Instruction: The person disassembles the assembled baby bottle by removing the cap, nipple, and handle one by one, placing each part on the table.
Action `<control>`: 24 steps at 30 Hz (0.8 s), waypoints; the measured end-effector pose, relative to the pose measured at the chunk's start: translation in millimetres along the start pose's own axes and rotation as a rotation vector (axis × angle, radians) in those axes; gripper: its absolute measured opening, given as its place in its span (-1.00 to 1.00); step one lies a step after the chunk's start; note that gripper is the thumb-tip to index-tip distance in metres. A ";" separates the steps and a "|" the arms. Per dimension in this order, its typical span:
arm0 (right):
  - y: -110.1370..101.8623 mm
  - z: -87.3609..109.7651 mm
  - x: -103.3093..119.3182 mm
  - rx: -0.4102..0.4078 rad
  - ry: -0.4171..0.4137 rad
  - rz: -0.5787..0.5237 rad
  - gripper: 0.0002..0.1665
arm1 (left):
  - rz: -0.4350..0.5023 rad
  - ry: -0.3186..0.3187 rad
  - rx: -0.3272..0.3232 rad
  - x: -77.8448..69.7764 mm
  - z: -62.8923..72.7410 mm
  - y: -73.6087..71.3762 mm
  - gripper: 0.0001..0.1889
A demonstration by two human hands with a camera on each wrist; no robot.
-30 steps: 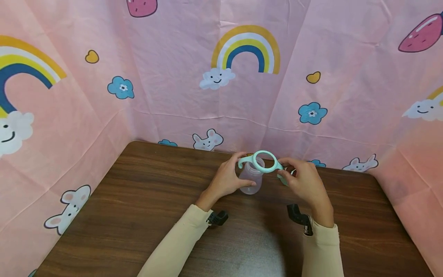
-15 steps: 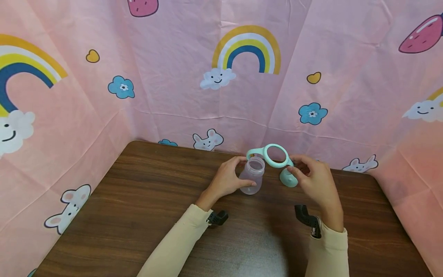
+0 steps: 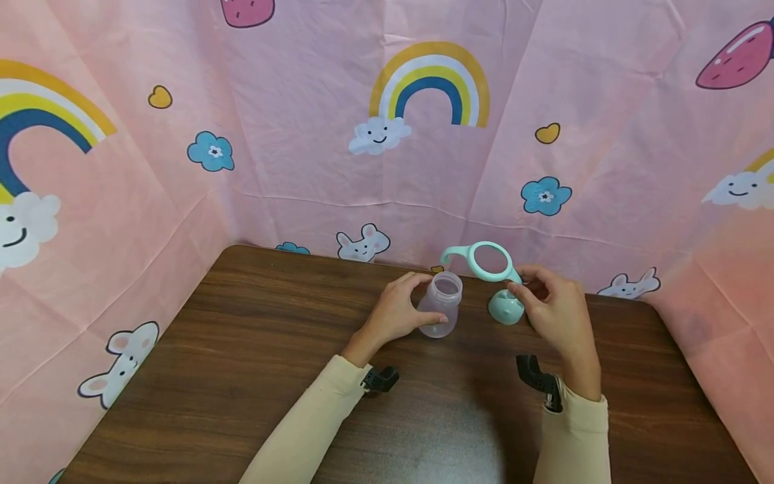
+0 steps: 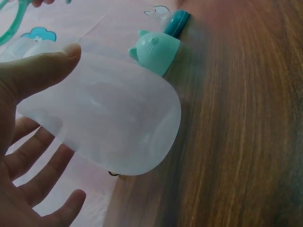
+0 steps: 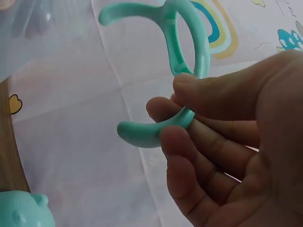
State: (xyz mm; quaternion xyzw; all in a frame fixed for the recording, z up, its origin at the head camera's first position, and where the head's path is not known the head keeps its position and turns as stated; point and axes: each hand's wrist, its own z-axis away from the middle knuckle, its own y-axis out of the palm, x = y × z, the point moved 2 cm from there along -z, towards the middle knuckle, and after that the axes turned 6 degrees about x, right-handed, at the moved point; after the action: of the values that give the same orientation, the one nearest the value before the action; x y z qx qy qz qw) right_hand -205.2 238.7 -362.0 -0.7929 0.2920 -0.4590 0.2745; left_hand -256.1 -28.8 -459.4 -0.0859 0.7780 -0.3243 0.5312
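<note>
My left hand [image 3: 399, 311] holds a translucent baby bottle [image 3: 446, 304] round its body, thumb in front and fingers behind. The bottle stands upright and its threaded mouth is uncovered. In my right hand [image 3: 553, 306] I pinch one arm of a mint-green bottle handle ring [image 3: 491, 261], raised to the right of the bottle and apart from it. The right wrist view shows the ring [image 5: 202, 42] with both curved arms. Below it on the table sits a mint bottle cap [image 3: 506, 308] with small ears, also seen as a cap [image 4: 154, 52] in the left wrist view.
A teal collar with a clear nipple [image 4: 176, 23] lies beyond the cap in the left wrist view. The brown wooden table [image 3: 254, 329] meets a pink patterned cloth [image 3: 314, 168] at its back edge. Black wrist cameras [image 3: 381, 380] sit on both sleeves.
My right hand has lifted the handle ring up and to the right, away from the bottle's mouth. The cap has come into fuller view. My left hand and the bottle have stayed put.
</note>
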 end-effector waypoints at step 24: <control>19.1 -1.8 -34.2 0.061 0.120 0.036 -0.75 | -0.009 0.007 -0.009 -1.7 0.8 -1.0 -0.19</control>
State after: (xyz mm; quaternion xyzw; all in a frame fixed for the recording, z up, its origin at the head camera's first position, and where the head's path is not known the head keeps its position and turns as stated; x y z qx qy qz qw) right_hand -224.7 249.9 -394.1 -0.7499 0.3082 -0.5092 0.2887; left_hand -254.9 -29.1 -457.7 -0.0908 0.7809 -0.3235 0.5266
